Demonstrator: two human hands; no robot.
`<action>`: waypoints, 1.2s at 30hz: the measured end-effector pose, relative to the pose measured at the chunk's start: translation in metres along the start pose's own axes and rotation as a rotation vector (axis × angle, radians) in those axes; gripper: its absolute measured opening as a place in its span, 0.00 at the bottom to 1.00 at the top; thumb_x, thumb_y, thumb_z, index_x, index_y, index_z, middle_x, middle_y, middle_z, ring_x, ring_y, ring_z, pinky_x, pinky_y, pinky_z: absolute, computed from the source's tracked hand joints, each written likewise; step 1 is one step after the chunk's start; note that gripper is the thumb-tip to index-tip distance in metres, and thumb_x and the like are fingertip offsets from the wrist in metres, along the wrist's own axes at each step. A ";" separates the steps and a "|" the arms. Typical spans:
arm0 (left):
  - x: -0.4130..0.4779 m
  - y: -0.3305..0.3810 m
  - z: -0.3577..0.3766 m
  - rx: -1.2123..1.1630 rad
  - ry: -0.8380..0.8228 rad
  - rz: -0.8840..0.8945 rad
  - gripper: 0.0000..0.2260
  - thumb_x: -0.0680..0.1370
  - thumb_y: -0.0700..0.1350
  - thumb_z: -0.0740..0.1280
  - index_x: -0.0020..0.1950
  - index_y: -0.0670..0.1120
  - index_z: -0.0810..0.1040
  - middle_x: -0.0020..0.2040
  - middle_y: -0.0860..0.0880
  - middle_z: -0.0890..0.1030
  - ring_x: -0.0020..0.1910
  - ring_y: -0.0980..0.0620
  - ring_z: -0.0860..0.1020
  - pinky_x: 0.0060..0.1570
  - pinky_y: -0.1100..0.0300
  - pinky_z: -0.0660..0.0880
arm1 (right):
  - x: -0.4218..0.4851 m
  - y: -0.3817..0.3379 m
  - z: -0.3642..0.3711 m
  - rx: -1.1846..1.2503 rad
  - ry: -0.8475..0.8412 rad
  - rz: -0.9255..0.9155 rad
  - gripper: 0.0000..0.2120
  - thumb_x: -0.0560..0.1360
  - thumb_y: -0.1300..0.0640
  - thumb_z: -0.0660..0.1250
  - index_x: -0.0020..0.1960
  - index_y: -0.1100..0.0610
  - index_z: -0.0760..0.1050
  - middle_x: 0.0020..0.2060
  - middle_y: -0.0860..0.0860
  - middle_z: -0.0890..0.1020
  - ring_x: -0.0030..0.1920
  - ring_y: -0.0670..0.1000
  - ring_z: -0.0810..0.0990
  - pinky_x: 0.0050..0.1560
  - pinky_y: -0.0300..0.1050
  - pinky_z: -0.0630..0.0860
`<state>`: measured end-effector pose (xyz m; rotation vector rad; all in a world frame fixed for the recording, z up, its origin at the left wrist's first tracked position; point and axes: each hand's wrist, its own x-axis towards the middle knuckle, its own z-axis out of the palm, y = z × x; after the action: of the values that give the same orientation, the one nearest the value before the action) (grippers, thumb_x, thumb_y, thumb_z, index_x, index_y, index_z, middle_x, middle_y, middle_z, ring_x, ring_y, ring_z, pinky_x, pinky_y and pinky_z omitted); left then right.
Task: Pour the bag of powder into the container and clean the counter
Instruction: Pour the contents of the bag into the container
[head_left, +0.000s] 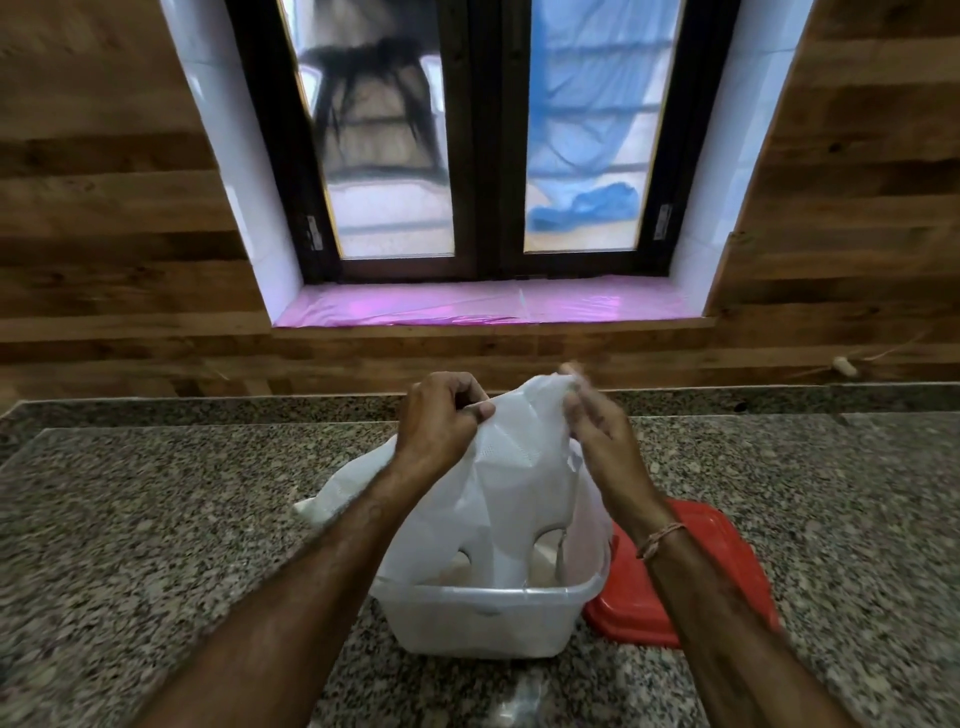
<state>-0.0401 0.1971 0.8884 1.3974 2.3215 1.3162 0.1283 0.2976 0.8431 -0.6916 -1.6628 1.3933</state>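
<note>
A white plastic bag (511, 478) hangs upended over a translucent rectangular container (485, 618) on the granite counter (156, 519). Its lower end reaches down inside the container, where pale powder shows. My left hand (441, 415) grips the bag's raised upper edge with curled fingers. My right hand (592, 415) pinches the bag's top corner; its fingertips are blurred. Both hands are lifted well above the container.
A red lid (717, 566) lies flat on the counter just right of the container. A small clear plastic piece (519, 701) lies near the front edge. Behind the counter are a wood-panelled wall and a window with a pink sill (483, 309).
</note>
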 end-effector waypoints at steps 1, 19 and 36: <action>0.000 0.001 0.002 0.014 -0.005 0.008 0.06 0.74 0.43 0.77 0.37 0.48 0.84 0.36 0.56 0.83 0.37 0.59 0.81 0.37 0.62 0.76 | -0.001 0.003 0.002 -0.057 -0.048 -0.010 0.22 0.85 0.53 0.64 0.78 0.55 0.71 0.77 0.45 0.72 0.75 0.42 0.72 0.76 0.50 0.71; -0.016 -0.006 -0.044 0.479 -0.053 0.116 0.15 0.75 0.64 0.71 0.45 0.53 0.83 0.43 0.58 0.83 0.44 0.56 0.78 0.43 0.57 0.71 | 0.024 -0.019 -0.004 -0.784 0.011 -0.216 0.07 0.72 0.52 0.79 0.39 0.50 0.82 0.35 0.42 0.84 0.40 0.47 0.81 0.52 0.55 0.80; -0.066 -0.071 -0.014 -0.280 0.106 -0.113 0.45 0.77 0.59 0.70 0.81 0.56 0.39 0.82 0.45 0.58 0.76 0.45 0.67 0.73 0.44 0.69 | 0.027 -0.019 0.034 -0.785 0.053 -0.204 0.08 0.74 0.55 0.78 0.38 0.53 0.82 0.29 0.37 0.77 0.33 0.35 0.75 0.32 0.36 0.65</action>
<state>-0.0566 0.1240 0.8254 1.1203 2.1367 1.6393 0.0873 0.2987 0.8671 -0.9362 -2.1680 0.5397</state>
